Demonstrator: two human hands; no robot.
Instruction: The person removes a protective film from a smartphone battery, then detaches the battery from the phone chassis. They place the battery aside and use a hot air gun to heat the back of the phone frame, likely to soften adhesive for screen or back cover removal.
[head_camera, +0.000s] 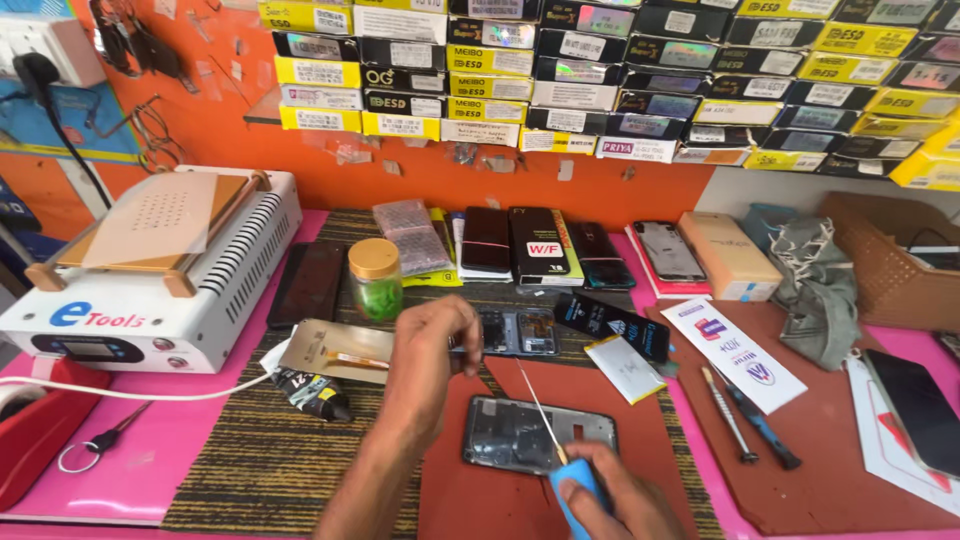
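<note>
Red-brown mat (520, 505) on the desk (150, 470) carries an opened phone frame (538, 434); at its five o'clock the right hand (610, 500) grasps a blue tool (572, 488), the left hand (430, 365) pinches something small at eleven o'clock.

The wall (420, 185) at twelve o'clock is orange, its stacked boxes (600, 70) yellow, black and white. The table (180, 450) is bright pink, with a brown-and-black striped mat (270, 460) at seven o'clock and rust-red mats (840, 470) from six to four. The machine (150, 280) at nine o'clock is white with a tan top and blue-and-red lettering. The jar (376, 280) has a mustard lid and green contents. The right hand (610, 500) grips a light blue handle (578, 495); the phone frame (535, 435) looks dark grey, perhaps glossy black
</note>
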